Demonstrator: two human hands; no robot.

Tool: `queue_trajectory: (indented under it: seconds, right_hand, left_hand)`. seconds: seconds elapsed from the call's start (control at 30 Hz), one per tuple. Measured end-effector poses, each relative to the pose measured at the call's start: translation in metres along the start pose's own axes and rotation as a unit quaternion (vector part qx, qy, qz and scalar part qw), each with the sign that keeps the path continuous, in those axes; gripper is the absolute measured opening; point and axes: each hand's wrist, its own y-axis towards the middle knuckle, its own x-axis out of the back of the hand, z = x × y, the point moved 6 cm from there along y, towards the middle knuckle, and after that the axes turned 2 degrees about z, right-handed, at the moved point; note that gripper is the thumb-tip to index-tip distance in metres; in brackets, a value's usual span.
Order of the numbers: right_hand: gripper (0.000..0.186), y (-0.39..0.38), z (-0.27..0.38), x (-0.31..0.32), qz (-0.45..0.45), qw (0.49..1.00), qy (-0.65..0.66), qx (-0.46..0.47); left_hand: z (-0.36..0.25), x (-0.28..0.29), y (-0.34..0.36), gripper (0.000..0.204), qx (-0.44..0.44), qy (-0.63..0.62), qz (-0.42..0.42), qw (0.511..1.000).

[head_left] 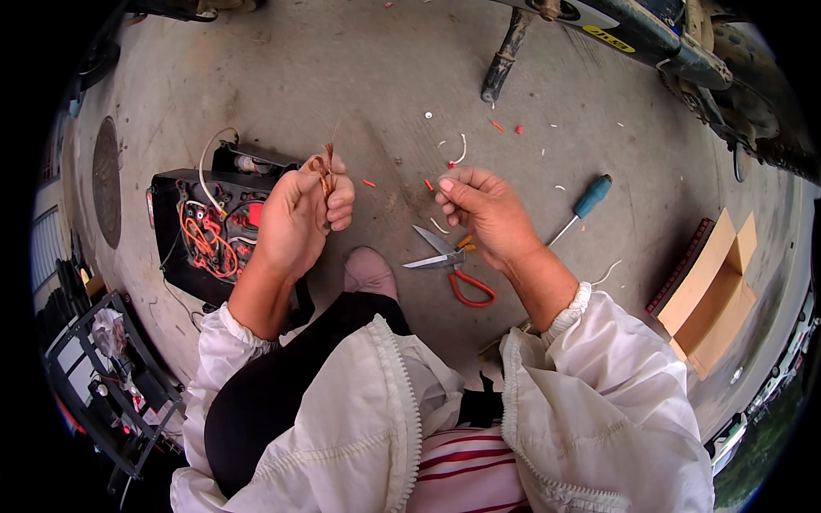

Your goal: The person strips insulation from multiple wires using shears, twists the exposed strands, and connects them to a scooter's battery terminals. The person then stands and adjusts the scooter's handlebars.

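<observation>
My left hand (301, 218) is closed around a small bundle of bare copper wire strands (326, 164) that stick up above the fingers. My right hand (483, 209) hovers to the right with thumb and fingers pinched together; whether it holds a fine strand or a scrap I cannot tell. Between and below the hands, red-handled scissors (451, 263) lie open on the concrete floor. To the left sits an open black electrical box (202, 231) full of red and orange wires.
A blue-handled screwdriver (581, 209) lies right of the right hand. An open cardboard box (714, 295) sits at far right. A vehicle's kickstand (505, 58) and chain are at the top. Insulation scraps dot the floor. A black metal frame (111, 385) stands lower left.
</observation>
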Motion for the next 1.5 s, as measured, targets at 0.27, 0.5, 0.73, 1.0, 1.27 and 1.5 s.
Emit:
queue_trajectory:
  seconds: [0.27,0.5,0.73,1.0,1.27,1.5]
  right_hand:
    - [0.010,-0.003,0.010,0.000,0.003,0.999,0.023,0.024]
    - [0.012,-0.014,-0.003,-0.030,0.044,0.997,-0.066,0.023]
    - [0.013,-0.015,-0.013,-0.038,0.023,0.996,-0.087,0.028]
    - [0.009,-0.018,-0.017,-0.038,-0.031,0.994,-0.101,0.008]
    - [0.010,-0.020,-0.015,-0.044,-0.015,0.986,-0.157,0.058]
    - [0.007,-0.027,-0.004,-0.053,0.031,0.984,-0.157,0.077]
  left_hand:
    - [0.003,-0.008,0.002,0.020,0.020,-0.011,-0.051,0.998]
    - [0.040,-0.018,0.000,0.037,0.106,0.006,-0.003,0.994]
    - [0.049,-0.024,0.001,0.042,0.105,0.162,0.028,0.981]
    - [0.057,-0.021,-0.001,0.040,0.122,0.117,0.001,0.986]
    - [0.052,-0.016,0.001,0.034,0.091,0.142,-0.029,0.985]
    - [0.044,-0.020,0.001,0.050,0.069,0.071,-0.022,0.995]
